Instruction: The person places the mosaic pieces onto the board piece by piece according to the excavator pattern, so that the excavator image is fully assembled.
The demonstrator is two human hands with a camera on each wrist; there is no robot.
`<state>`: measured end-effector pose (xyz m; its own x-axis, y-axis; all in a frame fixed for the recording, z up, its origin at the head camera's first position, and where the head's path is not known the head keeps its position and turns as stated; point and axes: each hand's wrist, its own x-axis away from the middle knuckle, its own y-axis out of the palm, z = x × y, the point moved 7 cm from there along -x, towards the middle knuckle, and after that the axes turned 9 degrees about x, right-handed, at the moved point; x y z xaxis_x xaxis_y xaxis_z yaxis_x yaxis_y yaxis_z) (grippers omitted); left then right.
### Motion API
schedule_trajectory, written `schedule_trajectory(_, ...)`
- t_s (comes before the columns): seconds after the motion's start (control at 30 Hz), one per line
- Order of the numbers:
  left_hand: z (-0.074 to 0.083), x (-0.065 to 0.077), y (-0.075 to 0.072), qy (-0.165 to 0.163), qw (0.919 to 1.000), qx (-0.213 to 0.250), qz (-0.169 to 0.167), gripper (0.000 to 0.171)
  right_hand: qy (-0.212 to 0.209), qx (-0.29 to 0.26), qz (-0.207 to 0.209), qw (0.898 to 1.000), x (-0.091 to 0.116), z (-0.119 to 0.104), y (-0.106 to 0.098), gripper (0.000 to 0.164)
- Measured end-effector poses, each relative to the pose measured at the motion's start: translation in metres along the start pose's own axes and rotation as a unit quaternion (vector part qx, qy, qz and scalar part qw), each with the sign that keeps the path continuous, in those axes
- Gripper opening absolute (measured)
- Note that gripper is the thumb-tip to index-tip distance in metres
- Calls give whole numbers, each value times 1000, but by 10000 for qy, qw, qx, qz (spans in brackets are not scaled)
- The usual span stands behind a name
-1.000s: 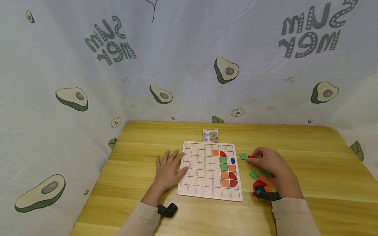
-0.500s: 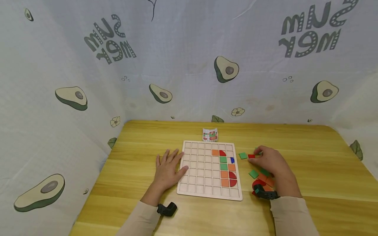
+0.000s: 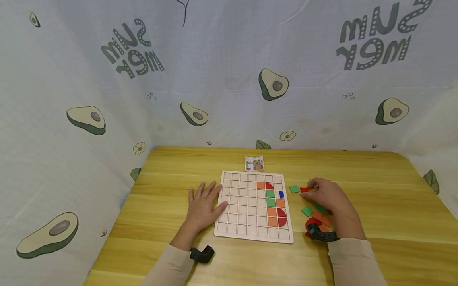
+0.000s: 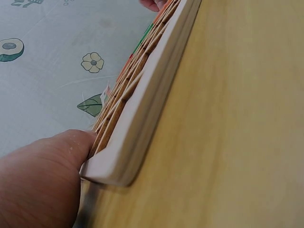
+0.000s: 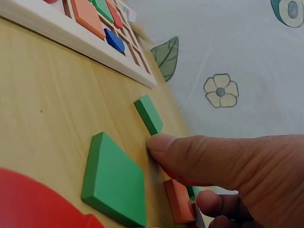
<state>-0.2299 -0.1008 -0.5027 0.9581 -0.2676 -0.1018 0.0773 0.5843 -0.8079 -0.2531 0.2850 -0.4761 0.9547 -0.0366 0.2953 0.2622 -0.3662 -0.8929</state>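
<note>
In the head view my left hand [image 3: 204, 206] lies with spread fingers at the left edge of a pale wooden grid board [image 3: 242, 208]. Its thumb overlaps the board's rim, also seen in the left wrist view. Right of the board, my right hand [image 3: 327, 194] pinches a small red piece [image 3: 303, 190] between thumb and fingers, low over the table; the thumb hides most of it in the right wrist view. A green square tile [image 3: 294, 189] lies just left of the red piece. Orange, green, red and blue pieces sit in the board's right-hand cells, including a blue piece [image 3: 281, 194].
Under and beside my right forearm lies a loose group of pieces, with a green tile [image 3: 307, 211], orange tiles [image 3: 326, 220] and red rounded pieces. Another green piece [image 3: 309, 181] shows behind the right fingers. A small pattern card [image 3: 254, 163] stands beyond the board.
My right fingers have shifted slightly, and a green piece behind them has come into view. The left hand and the board stay where they were.
</note>
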Motion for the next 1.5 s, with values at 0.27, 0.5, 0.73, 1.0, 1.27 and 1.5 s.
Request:
schedule_trajectory(0.27,0,0,0,-17,10000,-48,5,63,54,274,131,9995,1,-2,2,45)
schedule_trajectory(0.5,0,0,0,2,10000,0,32,63,-46,272,172,9995,0,-5,2,41)
schedule_trajectory(0.73,-1,-1,1,13,10000,-20,34,63,-316,-216,28,9993,4,-3,-4,29)
schedule_trajectory(1.0,-1,0,1,-2,10000,20,20,63,-528,-364,-267,9976,3,-10,5,37)
schedule_trajectory(1.27,0,0,0,22,10000,2,58,62,-481,-177,-125,9986,0,-9,6,34)
schedule_trajectory(1.5,0,0,-1,7,10000,37,50,62,-327,-76,-20,9994,-3,-4,5,33)
